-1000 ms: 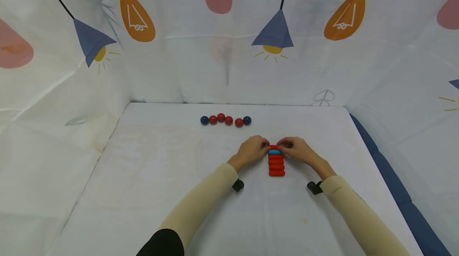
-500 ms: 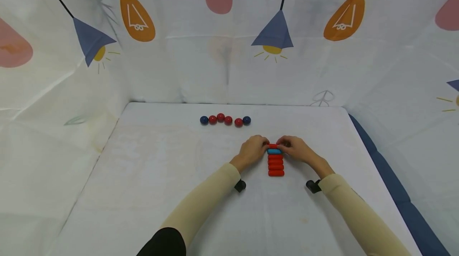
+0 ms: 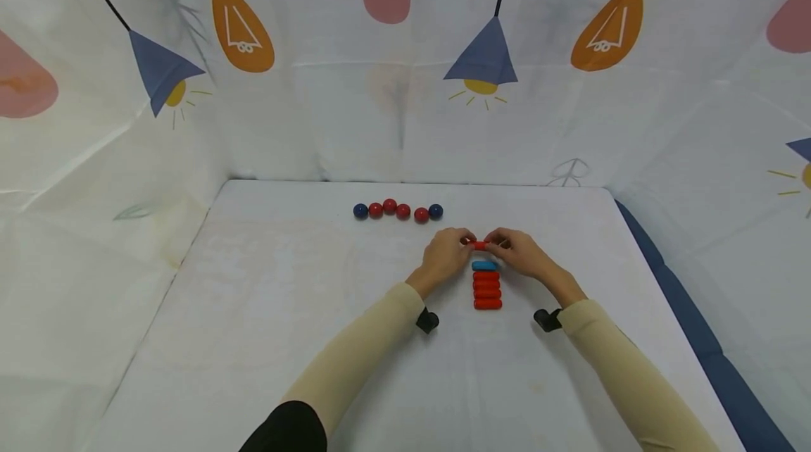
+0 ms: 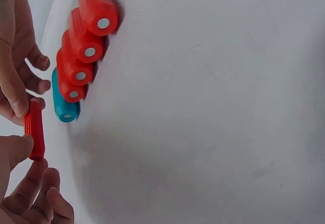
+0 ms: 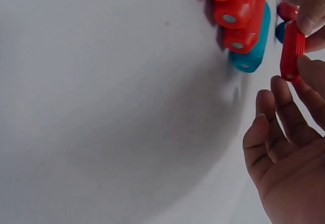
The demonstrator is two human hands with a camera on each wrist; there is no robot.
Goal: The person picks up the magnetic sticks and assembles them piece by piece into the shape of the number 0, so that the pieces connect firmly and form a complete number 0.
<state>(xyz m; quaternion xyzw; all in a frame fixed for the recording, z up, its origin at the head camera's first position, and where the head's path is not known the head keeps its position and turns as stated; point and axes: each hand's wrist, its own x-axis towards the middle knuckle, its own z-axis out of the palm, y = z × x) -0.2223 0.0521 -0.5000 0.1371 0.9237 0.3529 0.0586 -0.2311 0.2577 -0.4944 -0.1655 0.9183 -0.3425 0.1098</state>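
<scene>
Left hand (image 3: pixel 445 258) pinches one end of a red bar (image 3: pixel 479 246), right hand (image 3: pixel 522 255) the other. Just changed: that bar, close against the blue bar (image 3: pixel 484 265) a moment ago, is now held clear beyond it; the row ends at blue. On the white counter (image 3: pixel 285 283), from where I stand: red and blue balls (image 3: pixel 389 206) beyond the left hand; four more red bars (image 3: pixel 487 293) between the wrists, this side of blue. Lamp-print cloth (image 3: pixel 329 114) behind both hands.
</scene>
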